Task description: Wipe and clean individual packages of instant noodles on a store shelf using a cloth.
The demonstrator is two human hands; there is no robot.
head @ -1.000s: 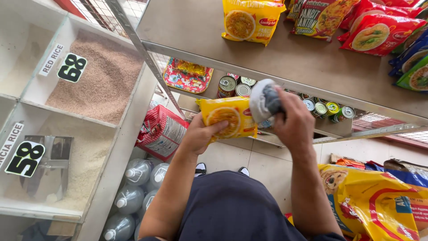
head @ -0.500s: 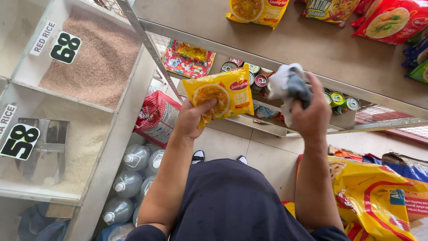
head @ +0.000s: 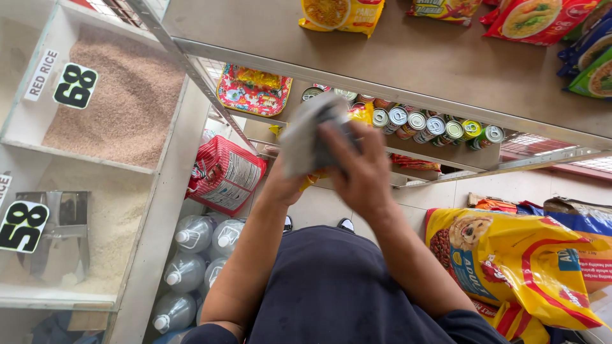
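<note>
1. Grey cloth (head: 306, 137) found bunched under the right hand (head: 360, 172), fingers curled over it and pressing it down; blurred with motion.
2. Found the left hand (head: 284, 185) beneath, fingers hidden by the cloth; could not tell how far closed or what it gripped.
3. Glimpsed only slivers of a yellow packet (head: 362, 113) past the cloth's edge, in front of the lower shelf's front edge (head: 446, 159).
4. Judged best done thus: packet braced flat from below, cloth drawn across in light strokes, seams spared.
5. Counted a row of tins (head: 433, 126) with silver tops along that lower shelf, and a flat red-and-yellow packet (head: 254, 90) at its left end.
6. Noted yellow (head: 341, 14), red (head: 542, 19) and green (head: 590, 64) pouches towards the back of the upper shelf.
7. Noted two grain bins at the left: reddish grain (head: 115, 95) above, white grain (head: 121, 216) below, each with a black price sign (head: 75, 85), the upper also with a white strip label (head: 41, 75).
8. Saw, on the floor, a red sack (head: 224, 173), clear bottles (head: 191, 255) and a yellow pet-food bag (head: 510, 261).
</note>
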